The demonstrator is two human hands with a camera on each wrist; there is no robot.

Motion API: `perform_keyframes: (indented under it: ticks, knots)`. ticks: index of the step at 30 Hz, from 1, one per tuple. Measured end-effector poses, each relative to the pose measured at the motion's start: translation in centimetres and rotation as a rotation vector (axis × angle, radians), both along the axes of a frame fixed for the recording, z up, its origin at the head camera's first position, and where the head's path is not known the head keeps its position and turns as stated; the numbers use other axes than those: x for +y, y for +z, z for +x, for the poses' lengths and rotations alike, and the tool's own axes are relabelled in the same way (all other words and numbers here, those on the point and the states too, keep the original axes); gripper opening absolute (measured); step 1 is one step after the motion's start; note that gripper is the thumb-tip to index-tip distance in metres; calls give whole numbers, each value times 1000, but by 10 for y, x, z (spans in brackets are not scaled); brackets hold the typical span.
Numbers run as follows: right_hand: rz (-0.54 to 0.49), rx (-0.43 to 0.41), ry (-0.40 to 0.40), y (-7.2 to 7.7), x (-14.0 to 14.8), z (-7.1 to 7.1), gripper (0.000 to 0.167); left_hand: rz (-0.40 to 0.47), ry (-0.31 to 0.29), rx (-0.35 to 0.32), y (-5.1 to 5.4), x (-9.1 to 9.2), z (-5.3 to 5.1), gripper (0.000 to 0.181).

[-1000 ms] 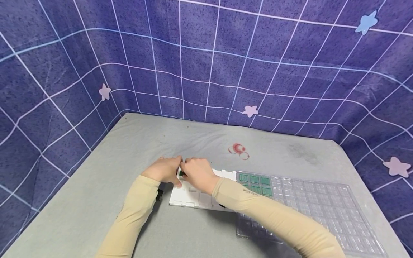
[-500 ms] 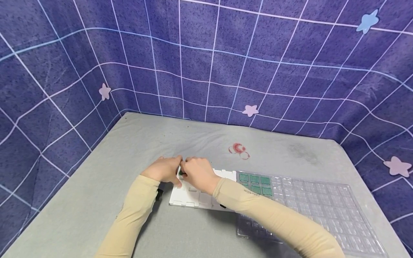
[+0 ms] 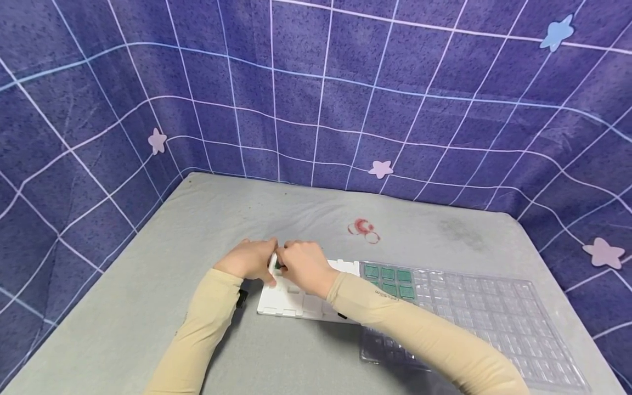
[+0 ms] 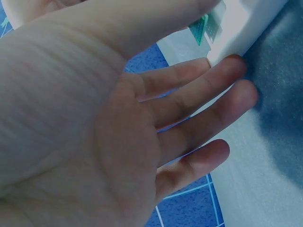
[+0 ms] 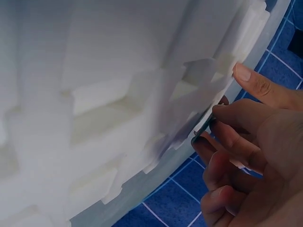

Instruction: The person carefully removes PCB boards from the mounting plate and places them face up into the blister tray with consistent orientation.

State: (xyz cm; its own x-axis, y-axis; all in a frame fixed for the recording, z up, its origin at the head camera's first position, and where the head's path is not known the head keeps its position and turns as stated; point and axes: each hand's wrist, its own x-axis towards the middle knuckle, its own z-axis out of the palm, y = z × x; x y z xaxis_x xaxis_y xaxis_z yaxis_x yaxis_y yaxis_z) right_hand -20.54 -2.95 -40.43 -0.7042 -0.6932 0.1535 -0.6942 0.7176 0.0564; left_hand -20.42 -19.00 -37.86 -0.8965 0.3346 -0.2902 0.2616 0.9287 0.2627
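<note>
My right hand [image 3: 307,267] pinches a small green circuit board [image 5: 202,126] between thumb and fingers. The board is tilted at the edge of a white molded tray [image 3: 281,302], near its far left corner. In the left wrist view, a corner of the green board [image 4: 199,30] shows beside the tray wall. My left hand [image 3: 249,260] is at the tray's left end, its thumb on the rim and its fingers fairly straight. Two of those fingertips touch the tray's edge in the left wrist view. The right hand and forearm cover much of the tray in the head view.
Right of the white tray lies a clear plastic blister tray [image 3: 486,318] with many pockets. Several green boards [image 3: 388,273] sit in its left pockets. Grey cloth covers the table [image 3: 257,356], with a red stain [image 3: 364,227] behind. A purple gridded curtain [image 3: 296,99] surrounds it.
Both hands stay almost in the same place at the tray's far left corner, with only slight finger movement. The whole head view has shifted slightly.
</note>
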Motion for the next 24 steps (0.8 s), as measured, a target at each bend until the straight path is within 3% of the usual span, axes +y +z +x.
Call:
perform_keyframes:
  ticks: [8, 16, 24]
  knots:
    - [-10, 4, 5, 2, 4, 2, 11, -1, -1, -10, -1, 0, 0, 78]
    - [-28, 4, 11, 5, 13, 5, 11, -9, -21, 0, -3, -1, -2, 61]
    - [3, -3, 5, 9, 23, 12, 12, -12, -35, 12, -2, -2, -1, 56]
